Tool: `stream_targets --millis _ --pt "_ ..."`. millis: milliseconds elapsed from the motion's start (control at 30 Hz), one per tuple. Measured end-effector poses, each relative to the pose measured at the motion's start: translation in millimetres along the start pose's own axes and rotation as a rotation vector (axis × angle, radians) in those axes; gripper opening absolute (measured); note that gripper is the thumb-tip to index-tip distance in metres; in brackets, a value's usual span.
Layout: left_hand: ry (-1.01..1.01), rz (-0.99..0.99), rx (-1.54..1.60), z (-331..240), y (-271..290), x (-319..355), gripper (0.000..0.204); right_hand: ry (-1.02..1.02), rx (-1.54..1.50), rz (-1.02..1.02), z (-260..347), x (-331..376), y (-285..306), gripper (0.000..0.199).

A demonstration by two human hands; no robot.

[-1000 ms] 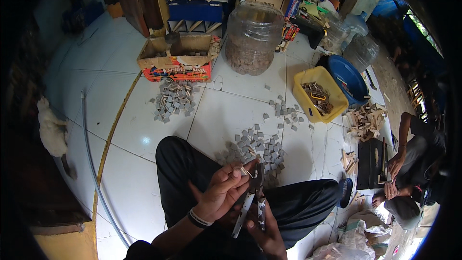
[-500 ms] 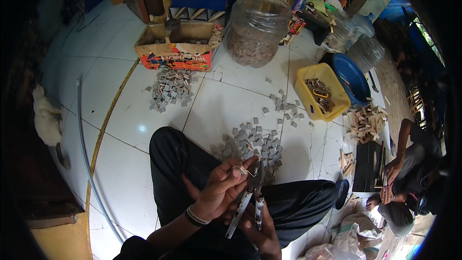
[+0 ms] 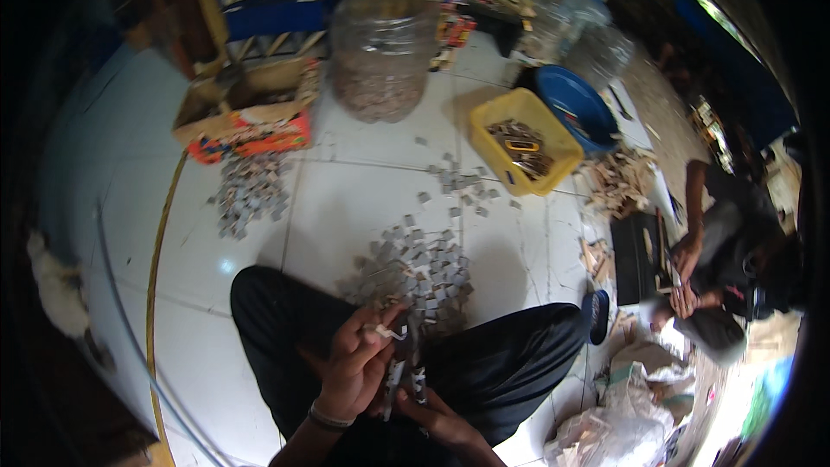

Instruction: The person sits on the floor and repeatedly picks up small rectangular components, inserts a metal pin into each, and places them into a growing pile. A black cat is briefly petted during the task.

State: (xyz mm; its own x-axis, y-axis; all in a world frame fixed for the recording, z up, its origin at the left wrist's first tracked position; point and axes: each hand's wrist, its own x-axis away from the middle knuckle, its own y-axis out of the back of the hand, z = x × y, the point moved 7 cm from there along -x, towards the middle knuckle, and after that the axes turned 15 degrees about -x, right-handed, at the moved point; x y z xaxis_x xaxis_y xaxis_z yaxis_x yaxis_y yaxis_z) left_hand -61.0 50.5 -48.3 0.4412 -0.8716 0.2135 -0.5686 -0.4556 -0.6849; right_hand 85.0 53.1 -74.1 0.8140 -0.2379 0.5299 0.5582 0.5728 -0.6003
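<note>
Low in front of my lap, my left hand pinches a small pale wooden piece between thumb and fingers, close to the tool's dark jaws. My right hand is closed round a pair of tin snips with chipped white handles; motion blur hides whether the jaws touch the piece. Just beyond them, a pile of small grey-faced square pieces spreads over the white tiles. Another such pile lies farther left.
An open cardboard box and a large clear plastic container stand ahead. At right are a yellow tub, a blue basin, wood offcuts and a seated person with hands at work. A white cat lies at left.
The whole view has shifted, with the surroundings sliding left and my hands appearing lower and further left. Both hands keep their holds on the piece and the snips.
</note>
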Motion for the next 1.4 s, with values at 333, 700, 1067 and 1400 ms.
stream_targets --millis 333,700,1067,1400 --pt "0.024 0.044 -0.061 21 15 -20 0.044 0.031 0.037 -0.123 -18 -27 29 0.044" --pt "0.046 -0.182 -0.460 38 40 -67 0.028 0.090 -0.117 -0.401 -29 -32 75 0.054" --pt "-0.191 -0.346 -0.816 118 5 -251 0.038 0.202 -0.373 -0.303 -17 24 79 0.067" --pt "-0.643 0.081 -2.046 160 5 -240 0.044 0.178 -0.580 -0.208 -16 14 89 0.064"
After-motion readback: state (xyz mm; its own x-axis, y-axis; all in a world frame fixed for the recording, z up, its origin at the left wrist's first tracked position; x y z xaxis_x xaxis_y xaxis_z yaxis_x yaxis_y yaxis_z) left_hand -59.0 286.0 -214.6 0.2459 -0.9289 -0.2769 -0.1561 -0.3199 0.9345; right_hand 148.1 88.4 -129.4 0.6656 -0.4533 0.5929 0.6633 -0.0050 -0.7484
